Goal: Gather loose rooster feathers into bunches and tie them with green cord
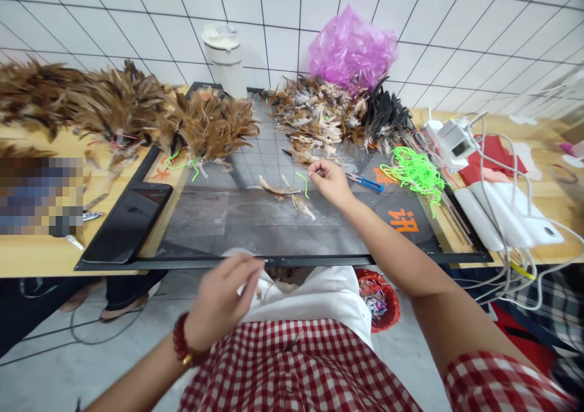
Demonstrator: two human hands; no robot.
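My right hand [329, 184] is over the dark mat [205, 232], thumb and fingers pinched together; whatever they may hold is too small to make out. Just left of its fingertips are a short green string [303, 184] and a few loose feathers [276, 189]. Blue-handled thread snips [367, 182] lie close to its right side. My left hand [228, 299], with a red bead bracelet at the wrist, hovers above my lap by the table's front edge. Its fingers are stretched out and the thumb stands apart, with nothing visible held.
Brown feather bundles [210, 123] fill the back left. A mixed feather pile [314, 114], black feathers [385, 120] and a pink plastic bag [351, 50] lie behind. Green strings [415, 171] and white cables [506, 199] are right; a phone [130, 223] rests left. A white tumbler [225, 59] stands behind.
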